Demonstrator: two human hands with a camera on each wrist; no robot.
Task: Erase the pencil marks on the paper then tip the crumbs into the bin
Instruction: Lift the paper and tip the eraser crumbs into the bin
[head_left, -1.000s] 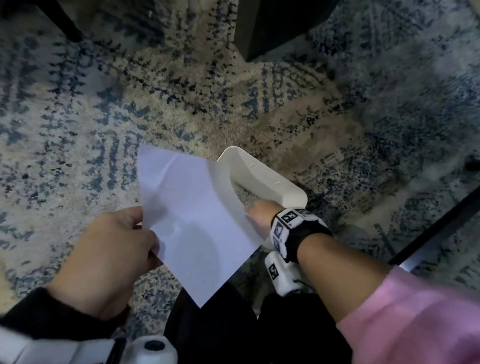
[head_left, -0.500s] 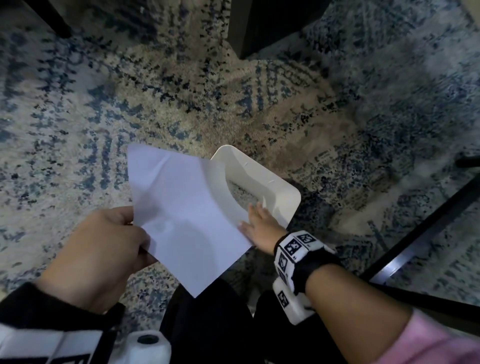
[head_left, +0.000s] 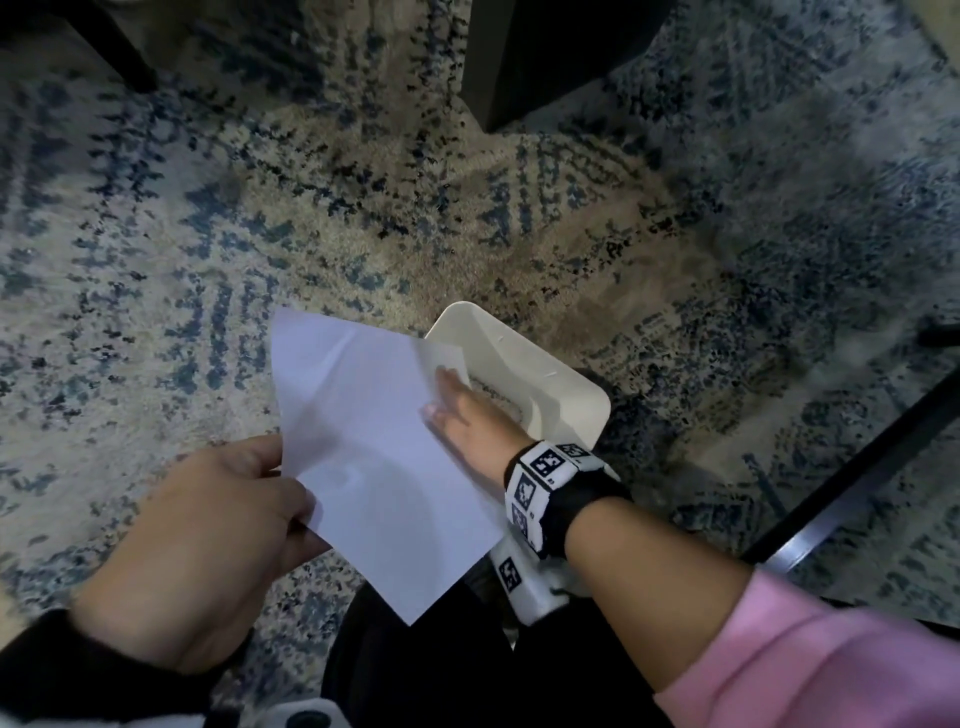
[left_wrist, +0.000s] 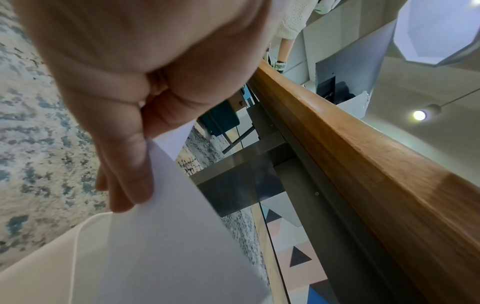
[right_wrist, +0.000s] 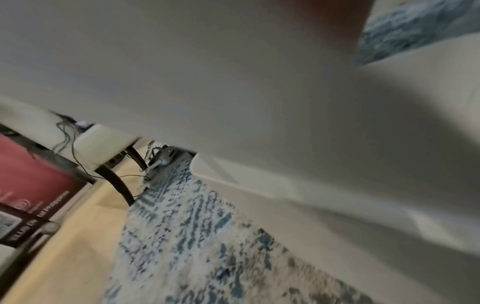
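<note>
two hands at the bin: left hand pinches the paper tilted over its rim; right hand lies flat-fingered on the sheet. a steep tilt could spill crumbs onto the rug.

surface: patterned blue-and-beige rug covering the floor | white bin sitting on it just right of centre | dark furniture base standing on it at 12 o'clock | dark metal bar running at 4 o'clock
</note>
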